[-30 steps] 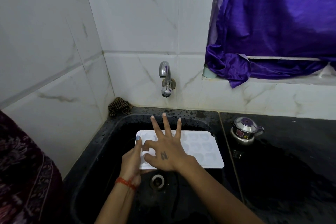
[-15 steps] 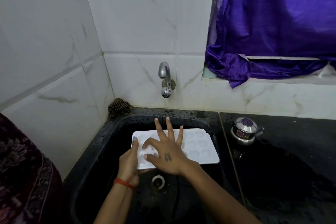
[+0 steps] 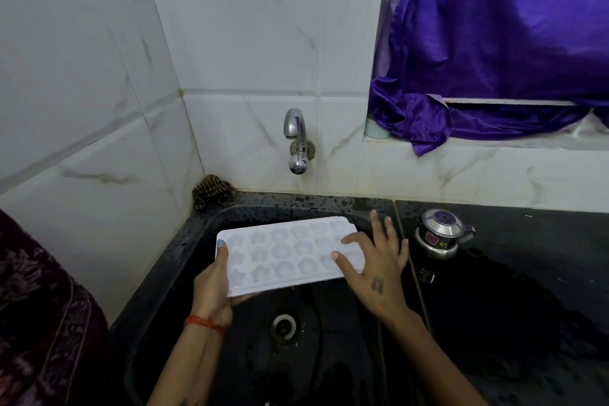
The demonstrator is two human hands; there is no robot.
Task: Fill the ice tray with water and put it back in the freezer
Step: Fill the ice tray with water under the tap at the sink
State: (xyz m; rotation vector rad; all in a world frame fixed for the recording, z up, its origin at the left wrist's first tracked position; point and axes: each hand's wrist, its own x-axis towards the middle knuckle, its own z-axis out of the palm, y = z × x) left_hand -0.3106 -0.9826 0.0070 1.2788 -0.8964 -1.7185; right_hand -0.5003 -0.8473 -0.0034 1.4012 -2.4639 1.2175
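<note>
— Two steps in the task; how many look done?
— Neither, as far as I can judge. The left hand (image 3: 211,287) grips the left end of the tray (image 3: 286,254), thumb on top and fingers underneath, holding it over the sink (image 3: 184,260).
— Any water in it?
— Can't tell; the moulds look pale and I see no shine. No stream shows under the tap (image 3: 297,142), which sits on the wall above and behind the tray.
— And the right hand (image 3: 379,265)?
— Fingers straight and spread, thumb and forefinger lying on the tray's right end; it clasps nothing.
— What's left?
— Probably filling, then carrying it level to the freezer, which is out of view. A small steel pot (image 3: 440,237) stands on the counter to the right.
</note>
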